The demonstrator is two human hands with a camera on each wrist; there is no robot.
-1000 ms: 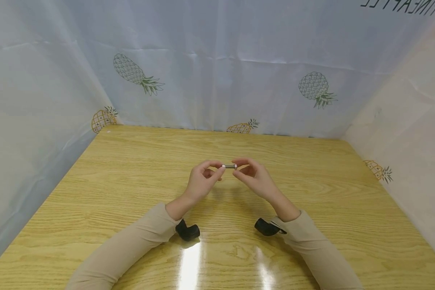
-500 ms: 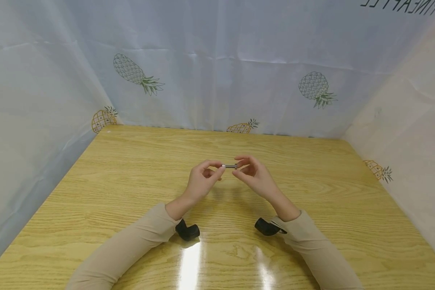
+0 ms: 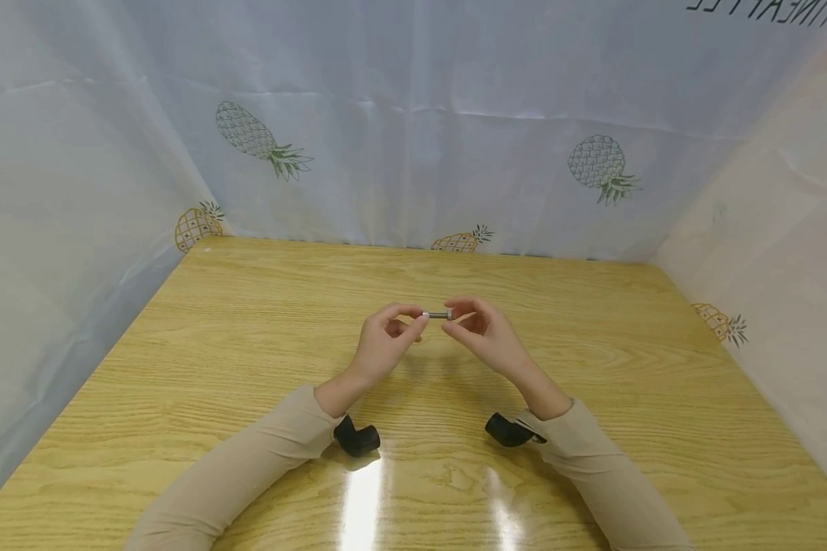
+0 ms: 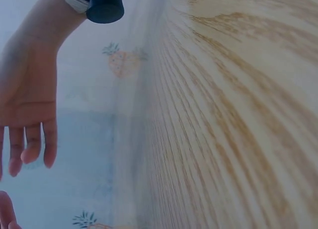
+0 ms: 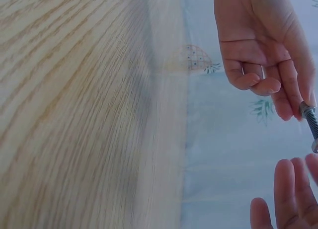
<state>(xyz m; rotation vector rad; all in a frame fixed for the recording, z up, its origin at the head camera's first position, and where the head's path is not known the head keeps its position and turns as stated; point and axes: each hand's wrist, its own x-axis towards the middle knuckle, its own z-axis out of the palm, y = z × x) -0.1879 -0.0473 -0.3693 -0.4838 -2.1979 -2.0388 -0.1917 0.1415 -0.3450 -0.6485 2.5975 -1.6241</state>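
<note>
Near the middle of the head view, a small metal bolt [image 3: 437, 315] is held level above the wooden table. My left hand [image 3: 380, 346] pinches its left end between thumb and forefinger. At the other end is a wider metal piece [image 3: 449, 314]; I cannot tell whether it is a nut or the bolt's head. Around that piece my right hand [image 3: 485, 337] curves loosely, with thumb and forefinger tips spread either side. In the right wrist view, the threaded bolt [image 5: 312, 123] reaches from the left fingers toward the right fingers [image 5: 284, 189]. The left wrist view cuts off the bolt.
Both hands work over the wood-grain table [image 3: 282, 283]. Behind it hangs a pale curtain [image 3: 400, 153] printed with pineapples. Black wrist-worn devices [image 3: 357, 438] sit at both cuffs. A tiny white speck [image 3: 207, 249] lies at the table's far left corner.
The right fingers have shifted slightly around the bolt's right end, rising a little and then lowering. That end sits slightly farther right now. The left hand keeps its hold in the same place.
</note>
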